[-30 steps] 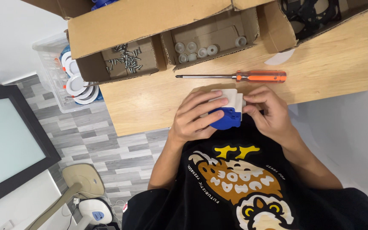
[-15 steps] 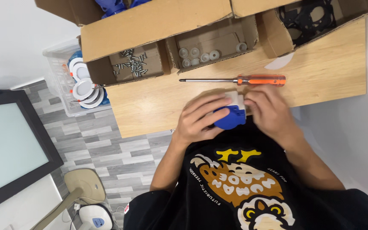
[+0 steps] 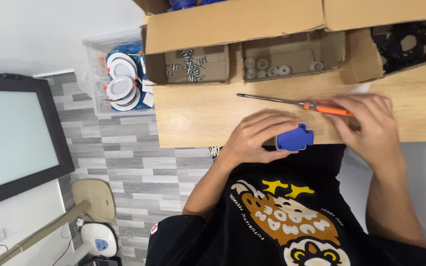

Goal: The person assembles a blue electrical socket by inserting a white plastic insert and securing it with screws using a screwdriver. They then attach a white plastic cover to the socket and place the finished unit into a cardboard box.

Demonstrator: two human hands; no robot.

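Observation:
My left hand grips a small blue plastic socket part at the near edge of the wooden table. My right hand lies over the orange handle of a screwdriver, fingers curled around it. The screwdriver's thin metal shaft points left across the table. The two hands are apart, with the blue part between them.
Open cardboard boxes line the table's far side: one with loose screws, one with small grey rings, one with black parts. A clear bin of round white lamps stands on the floor at left, beside a large dark screen.
My right hand left the blue part and moved up onto the screwdriver handle. The white piece seen on the part earlier is out of sight. My left hand still holds the part.

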